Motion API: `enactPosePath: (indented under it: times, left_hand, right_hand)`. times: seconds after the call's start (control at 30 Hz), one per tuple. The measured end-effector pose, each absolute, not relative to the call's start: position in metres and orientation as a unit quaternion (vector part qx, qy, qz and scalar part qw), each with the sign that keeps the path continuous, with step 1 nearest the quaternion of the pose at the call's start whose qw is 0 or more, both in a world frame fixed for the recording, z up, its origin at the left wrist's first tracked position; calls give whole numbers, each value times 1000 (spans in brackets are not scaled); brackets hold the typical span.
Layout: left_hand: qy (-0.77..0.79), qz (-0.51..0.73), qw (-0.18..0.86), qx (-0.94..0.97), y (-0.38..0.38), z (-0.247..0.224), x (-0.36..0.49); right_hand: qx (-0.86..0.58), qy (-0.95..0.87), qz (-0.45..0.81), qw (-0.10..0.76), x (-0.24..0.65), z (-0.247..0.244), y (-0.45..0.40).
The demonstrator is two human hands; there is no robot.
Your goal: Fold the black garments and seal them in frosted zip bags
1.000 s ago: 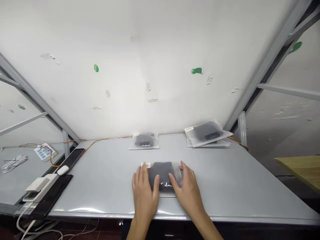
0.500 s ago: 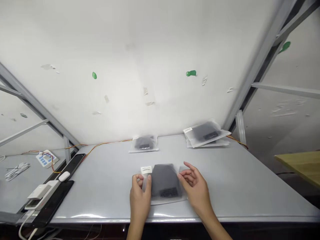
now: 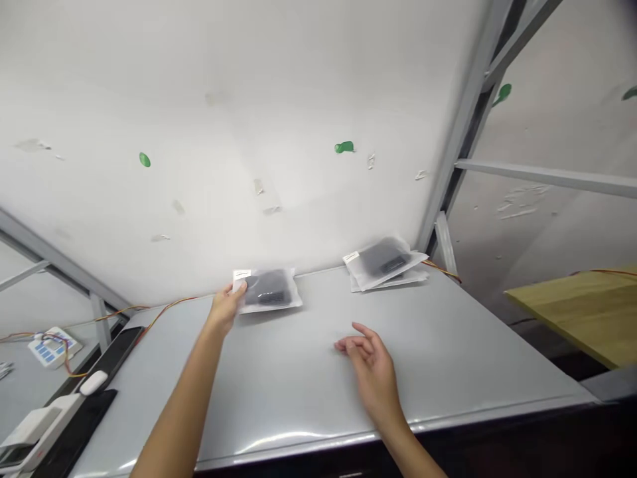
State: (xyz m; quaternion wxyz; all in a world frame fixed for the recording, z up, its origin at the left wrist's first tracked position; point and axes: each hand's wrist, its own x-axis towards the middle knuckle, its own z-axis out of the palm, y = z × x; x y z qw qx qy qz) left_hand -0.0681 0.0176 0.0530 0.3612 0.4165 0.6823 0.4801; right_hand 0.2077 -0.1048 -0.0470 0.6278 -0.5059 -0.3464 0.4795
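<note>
Well, closest to us is our right hand; it is open and loose, with its fingers a little curled, and it holds nothing; it is over the gray table, but we cannot tell if it touches the top. Our left hand reaches farther out and is closed on the left edge of a frosted plastic bag; the bag lies flat on the table, right by that hand and well apart from our right hand; a dark thing sits inside it, and a small white label is on its corner, just by our left hand. Farther right, near the back edge of the table, lies a pile of more frosted bags. To the left, a white computer mouse sits on a long black strip; orange and yellow wires run along the back edge of the table. Off to the right is a wooden board; past it all stands a big white panel with green blobs, held by gray metal bars.
</note>
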Motion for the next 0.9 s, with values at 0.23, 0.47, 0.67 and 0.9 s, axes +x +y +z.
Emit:
enactPosePath:
  times: [0.23,0.47,0.67,0.9]
  left_hand:
    - [781,424,231,396,63,43,-82]
    - [710,489,-15,507,14,37,-50]
    - [587,493,-38,641,-33,0,-14]
    - [563,450,83,688,-29,-17,-13]
  right_hand:
    - [-495,-342,482,638,201,-44,-106]
    - [-530,-272,477,646,239,-39,-61]
    - [-648,-262,353,622,313,-11,30]
    - [-597,-342,304,659,313,-3,42]
